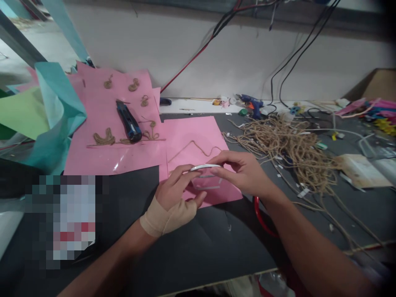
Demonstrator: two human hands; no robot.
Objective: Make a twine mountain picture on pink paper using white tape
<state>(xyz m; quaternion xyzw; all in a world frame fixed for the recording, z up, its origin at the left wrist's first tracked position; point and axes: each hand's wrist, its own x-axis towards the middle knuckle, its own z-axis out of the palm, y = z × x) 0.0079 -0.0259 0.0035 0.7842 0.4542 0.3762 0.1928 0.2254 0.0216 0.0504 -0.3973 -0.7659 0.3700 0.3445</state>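
My left hand (175, 198), wrapped in a tan bandage at the palm and wrist, is closed on the left end of a thin white curved-edged piece (206, 166). Thumb and fingers of my right hand (243, 171) pinch its right end. A pale translucent strip (210, 187) shows below it; its exact kind is unclear. Both hands are above a pink sheet (194, 128), on which a bent length of twine (193, 142) lies. On the pink sheet to the left rest a utility knife (128, 121), a looped twine bundle (104, 137) and several small twine coils (134, 85).
A tangled heap of twine (293, 148) covers the right of the dark table (133, 255). Behind it lies a blue glue gun (253, 105). Teal and green sheets (58, 99) bulge at the left. Cables (213, 37) hang along the back wall; a red curved handle (261, 218) is by my right forearm.
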